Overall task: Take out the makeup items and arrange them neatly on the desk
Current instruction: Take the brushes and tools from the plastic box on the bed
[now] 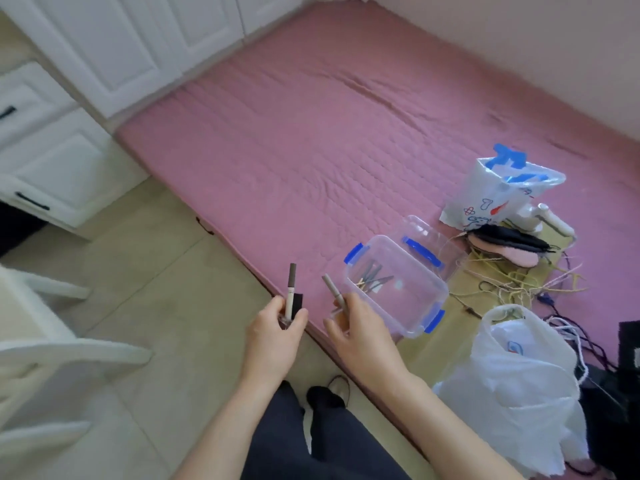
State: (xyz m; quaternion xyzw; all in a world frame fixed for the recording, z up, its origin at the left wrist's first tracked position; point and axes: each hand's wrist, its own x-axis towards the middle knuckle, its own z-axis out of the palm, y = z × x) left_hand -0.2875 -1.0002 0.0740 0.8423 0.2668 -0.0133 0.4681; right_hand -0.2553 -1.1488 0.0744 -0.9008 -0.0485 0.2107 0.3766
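Observation:
My left hand (277, 332) grips a few makeup items, among them an upright white-and-brown pencil (291, 287) and a black tube (298, 304). Just to its right, my right hand (360, 332) holds a slim grey makeup pencil (331, 289) that points up and to the left. Right of both hands, a clear plastic box (398, 285) with blue clips sits on the edge of the pink mattress (311, 133). Several thin dark makeup pencils (372, 277) lie inside it.
The box's clear lid (427, 237) lies behind it. A printed white bag (498, 192), a pink and black pouch (505, 247), tangled cords (519, 285) and a white plastic bag (519, 375) crowd the right. White drawers (52, 161) stand at left, a white chair (52, 358) at lower left.

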